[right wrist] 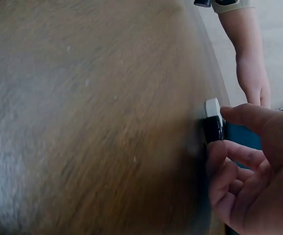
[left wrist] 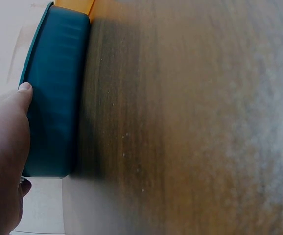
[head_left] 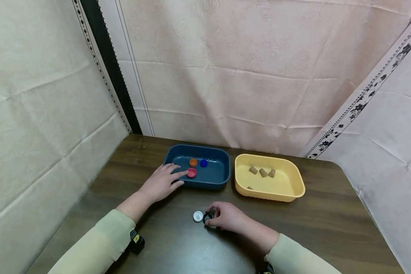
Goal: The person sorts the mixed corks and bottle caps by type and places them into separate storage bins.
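Note:
My right hand (head_left: pixel 227 217) pinches a black bottle cap (head_left: pixel 207 217) between thumb and fingers, low over the table. Right beside it on the table lies a white bottle cap (head_left: pixel 198 216); in the right wrist view the black cap (right wrist: pixel 213 129) overlaps the white one (right wrist: pixel 212 108). My left hand (head_left: pixel 160 182) reaches over the near left rim of a dark blue tray (head_left: pixel 215 185), its fingers spread and fairly straight. The index fingertip is right at a red cap (head_left: pixel 191 173) inside the tray. Behind that cap sit an orange cap (head_left: pixel 193 162) and a blue cap (head_left: pixel 203 163).
To the right of the blue tray stands a yellow tray (head_left: pixel 287 196) holding several corks (head_left: pixel 263 172). Both trays are near the back of the brown wooden table (head_left: pixel 328 213). Pale cloth (head_left: pixel 226 95) hangs behind and at the sides.

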`<state>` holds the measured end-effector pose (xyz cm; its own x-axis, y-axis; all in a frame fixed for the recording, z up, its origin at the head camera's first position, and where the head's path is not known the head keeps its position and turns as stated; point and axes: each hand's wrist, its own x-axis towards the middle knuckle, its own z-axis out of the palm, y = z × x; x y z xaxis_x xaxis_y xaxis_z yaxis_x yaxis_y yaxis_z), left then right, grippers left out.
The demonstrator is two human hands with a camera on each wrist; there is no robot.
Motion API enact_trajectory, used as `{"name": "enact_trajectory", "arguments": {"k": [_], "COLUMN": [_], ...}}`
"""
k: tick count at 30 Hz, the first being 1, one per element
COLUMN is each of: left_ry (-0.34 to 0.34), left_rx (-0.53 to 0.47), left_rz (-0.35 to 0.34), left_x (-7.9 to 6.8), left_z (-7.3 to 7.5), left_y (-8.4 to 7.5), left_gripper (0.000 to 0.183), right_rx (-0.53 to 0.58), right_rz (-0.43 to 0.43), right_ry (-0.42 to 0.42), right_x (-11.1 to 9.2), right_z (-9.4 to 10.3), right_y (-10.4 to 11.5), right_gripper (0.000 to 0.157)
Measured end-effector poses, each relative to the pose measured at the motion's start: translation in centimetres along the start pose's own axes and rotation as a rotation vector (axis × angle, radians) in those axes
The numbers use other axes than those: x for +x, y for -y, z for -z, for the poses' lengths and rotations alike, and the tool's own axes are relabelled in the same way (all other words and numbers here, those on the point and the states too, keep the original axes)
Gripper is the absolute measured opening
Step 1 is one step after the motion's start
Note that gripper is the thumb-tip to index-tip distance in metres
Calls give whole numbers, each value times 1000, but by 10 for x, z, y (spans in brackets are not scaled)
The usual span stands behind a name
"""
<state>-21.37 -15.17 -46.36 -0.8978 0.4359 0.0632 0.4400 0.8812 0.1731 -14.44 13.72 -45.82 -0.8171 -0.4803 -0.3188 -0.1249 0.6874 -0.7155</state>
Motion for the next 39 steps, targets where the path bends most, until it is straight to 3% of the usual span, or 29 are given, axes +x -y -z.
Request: {"name": "enact_trajectory", "arguments": {"k": [13, 25, 39], "left_ry": [10, 0, 12], "left_rx": [-9, -12, -20], "left_rz": [8, -6, 2], "left_x": [0, 1, 1], "left_z": [2, 1, 1], "left_y": [-1, 0, -1], "left_gripper": [51, 52, 52], "right_rx": [-152, -98, -49], "right_rz": [-3, -23, 11], "right_ry": [-30, -5, -41], "right_x": [6, 6, 4], "right_z": [-9, -5, 20], "right_y": [2, 0, 0], "right_gripper": [30, 26, 25]}}
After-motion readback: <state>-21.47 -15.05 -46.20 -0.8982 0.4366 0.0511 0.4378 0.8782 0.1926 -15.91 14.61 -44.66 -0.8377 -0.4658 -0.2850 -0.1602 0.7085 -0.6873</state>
